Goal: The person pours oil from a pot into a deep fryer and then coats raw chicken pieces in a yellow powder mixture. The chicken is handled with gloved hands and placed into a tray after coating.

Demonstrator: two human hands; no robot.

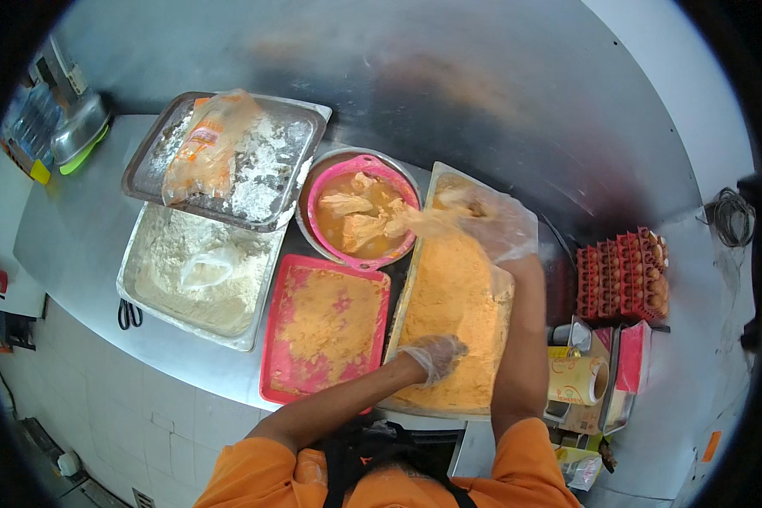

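Observation:
My right hand (505,228), in a clear plastic glove, is over the far part of a long metal tray (433,174) of orange breading (447,292). It is blurred, and a pale, coated strip of what looks like chicken (428,222) stretches from its fingers leftward over the rim of a pink colander (368,162). More chicken pieces (363,230) sit in cloudy liquid inside the colander, which rests in a metal bowl (303,219). Low over the tray's near part, my gloved left hand (437,359) touches the breading; its fingertips are partly hidden.
A pink tray (270,355) dusted with breading lies left. Beyond it are a metal pan of white flour (165,273) and a dark tray (273,219) bearing a plastic bag (206,149). Black-handled scissors (129,314), stacked egg trays (619,276) and a paper roll (574,381) flank the work area.

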